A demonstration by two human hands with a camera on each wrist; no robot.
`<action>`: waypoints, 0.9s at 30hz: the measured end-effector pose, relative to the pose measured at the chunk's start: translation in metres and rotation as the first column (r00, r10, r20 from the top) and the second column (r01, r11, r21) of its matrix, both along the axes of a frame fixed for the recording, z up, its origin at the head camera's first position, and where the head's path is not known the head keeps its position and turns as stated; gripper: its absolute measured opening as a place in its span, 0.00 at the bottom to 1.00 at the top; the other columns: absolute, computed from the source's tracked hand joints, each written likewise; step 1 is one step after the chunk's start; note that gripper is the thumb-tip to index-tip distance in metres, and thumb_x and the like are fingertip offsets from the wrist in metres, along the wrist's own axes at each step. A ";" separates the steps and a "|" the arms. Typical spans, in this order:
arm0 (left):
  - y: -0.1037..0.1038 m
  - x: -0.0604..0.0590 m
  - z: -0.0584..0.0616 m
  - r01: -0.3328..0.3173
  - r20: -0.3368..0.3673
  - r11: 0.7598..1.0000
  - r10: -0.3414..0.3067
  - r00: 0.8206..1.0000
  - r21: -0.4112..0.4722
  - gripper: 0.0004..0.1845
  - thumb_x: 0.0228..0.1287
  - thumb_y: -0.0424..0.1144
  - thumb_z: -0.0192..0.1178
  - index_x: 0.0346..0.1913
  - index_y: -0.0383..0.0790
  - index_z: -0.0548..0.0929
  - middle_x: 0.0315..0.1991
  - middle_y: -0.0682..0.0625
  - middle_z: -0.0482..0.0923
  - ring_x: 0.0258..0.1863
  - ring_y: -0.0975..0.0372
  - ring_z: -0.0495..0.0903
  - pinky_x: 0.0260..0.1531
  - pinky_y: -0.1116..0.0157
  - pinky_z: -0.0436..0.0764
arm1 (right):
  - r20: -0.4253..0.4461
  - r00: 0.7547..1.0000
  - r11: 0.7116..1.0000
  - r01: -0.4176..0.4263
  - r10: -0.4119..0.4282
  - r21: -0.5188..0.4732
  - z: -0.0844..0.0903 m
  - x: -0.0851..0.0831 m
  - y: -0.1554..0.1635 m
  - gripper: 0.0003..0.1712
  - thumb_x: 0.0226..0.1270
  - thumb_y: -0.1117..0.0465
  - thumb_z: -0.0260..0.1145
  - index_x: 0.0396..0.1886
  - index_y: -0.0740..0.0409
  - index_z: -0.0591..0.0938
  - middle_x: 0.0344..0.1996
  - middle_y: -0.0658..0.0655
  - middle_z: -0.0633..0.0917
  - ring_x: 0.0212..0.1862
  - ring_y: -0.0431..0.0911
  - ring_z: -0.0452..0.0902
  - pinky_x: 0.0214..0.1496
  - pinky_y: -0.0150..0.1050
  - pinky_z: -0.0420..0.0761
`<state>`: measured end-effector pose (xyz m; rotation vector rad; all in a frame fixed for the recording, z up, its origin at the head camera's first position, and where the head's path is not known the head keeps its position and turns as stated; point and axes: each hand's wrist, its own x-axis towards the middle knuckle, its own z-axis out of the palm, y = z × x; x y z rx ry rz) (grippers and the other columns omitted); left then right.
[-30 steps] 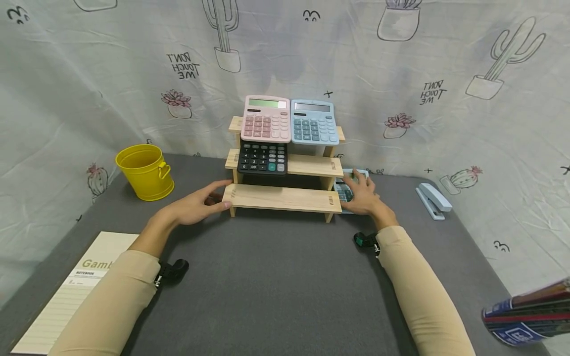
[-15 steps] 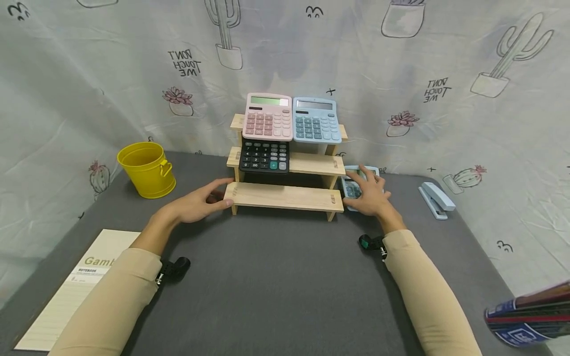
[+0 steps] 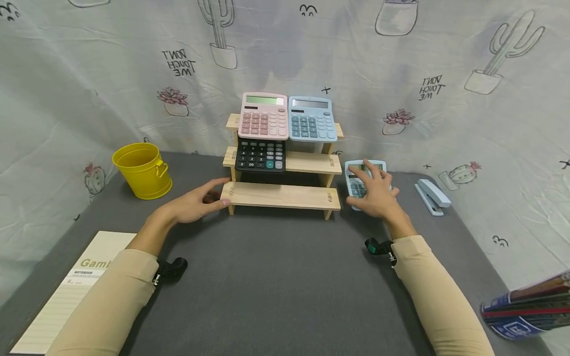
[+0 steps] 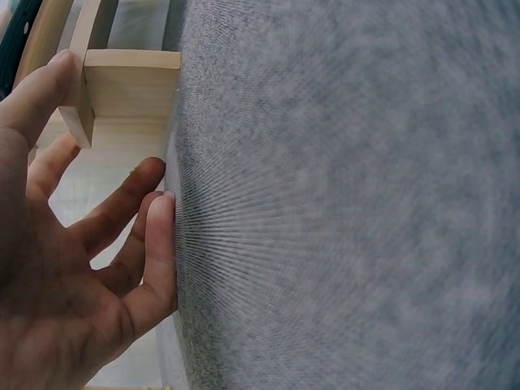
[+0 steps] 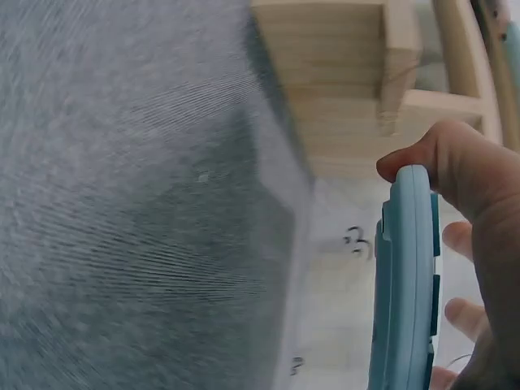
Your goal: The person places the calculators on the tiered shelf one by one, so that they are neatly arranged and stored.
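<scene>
At the right of a three-step wooden display stand (image 3: 280, 194), my right hand (image 3: 379, 195) grips a light blue calculator (image 3: 356, 187) by its sides. In the right wrist view the thumb presses one edge of that calculator (image 5: 406, 276), which is seen edge-on above the grey tabletop. My left hand (image 3: 193, 205) holds the left end of the stand's lowest board between thumb and index finger; its other fingers (image 4: 122, 211) hang loose beside it. On the top step lean a pink calculator (image 3: 264, 117) and a blue calculator (image 3: 312, 120). Below the pink one, a black calculator (image 3: 260, 156) occupies the middle step.
A yellow bucket (image 3: 144, 173) stands at the back left, and a notebook (image 3: 67, 296) lies near the left forearm. To the right are a light blue stapler (image 3: 432, 198) and a holder of pencils (image 3: 521, 316). Patterned cloth (image 3: 285, 49) hangs behind.
My right hand has moved rightward with the light blue calculator, leaving a gap between it and the stand. The left hand stays at the board's left end.
</scene>
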<state>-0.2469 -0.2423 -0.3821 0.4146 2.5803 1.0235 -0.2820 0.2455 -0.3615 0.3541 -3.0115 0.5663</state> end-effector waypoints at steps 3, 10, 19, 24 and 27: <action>0.000 0.000 0.001 0.003 0.002 1.000 -0.003 1.000 0.004 0.44 0.73 0.66 0.54 0.83 0.60 0.47 0.75 0.32 0.61 0.71 0.38 0.67 0.62 0.38 0.72 | -0.021 1.000 1.000 -0.005 0.005 0.002 0.008 0.005 0.000 0.50 0.62 0.50 0.74 0.82 0.41 0.61 0.84 0.58 0.45 0.76 0.75 0.39 0.55 0.84 0.49; -0.002 -0.001 0.002 -0.006 0.000 1.000 0.006 1.000 0.001 0.44 0.73 0.67 0.54 0.83 0.61 0.47 0.75 0.32 0.61 0.71 0.38 0.66 0.63 0.37 0.70 | -0.036 0.999 0.999 -0.037 0.037 -0.006 0.023 0.017 -0.002 0.52 0.59 0.50 0.75 0.82 0.39 0.60 0.84 0.57 0.44 0.75 0.74 0.39 0.54 0.80 0.51; -0.002 0.000 0.003 -0.002 0.006 1.000 0.002 1.000 -0.003 0.44 0.74 0.66 0.54 0.83 0.60 0.47 0.76 0.31 0.60 0.72 0.37 0.65 0.63 0.37 0.71 | -0.106 0.990 0.996 -0.093 0.091 -0.016 0.044 0.032 -0.008 0.52 0.58 0.51 0.75 0.81 0.38 0.62 0.83 0.57 0.46 0.76 0.73 0.40 0.53 0.79 0.54; -0.001 0.001 0.002 0.002 0.009 1.000 -0.002 1.000 0.001 0.44 0.74 0.66 0.54 0.84 0.59 0.47 0.76 0.31 0.60 0.72 0.37 0.65 0.63 0.36 0.71 | -0.133 0.984 0.993 -0.119 0.115 -0.020 0.052 0.038 -0.009 0.51 0.58 0.51 0.75 0.81 0.36 0.63 0.84 0.56 0.47 0.76 0.72 0.39 0.54 0.77 0.55; 0.000 0.000 0.002 0.005 0.009 1.000 -0.005 1.000 0.001 0.44 0.74 0.66 0.54 0.84 0.59 0.47 0.76 0.30 0.60 0.72 0.37 0.65 0.62 0.37 0.72 | -0.141 0.982 0.991 -0.130 0.125 -0.021 0.057 0.040 -0.011 0.50 0.59 0.51 0.74 0.81 0.37 0.63 0.83 0.56 0.47 0.76 0.73 0.39 0.54 0.77 0.54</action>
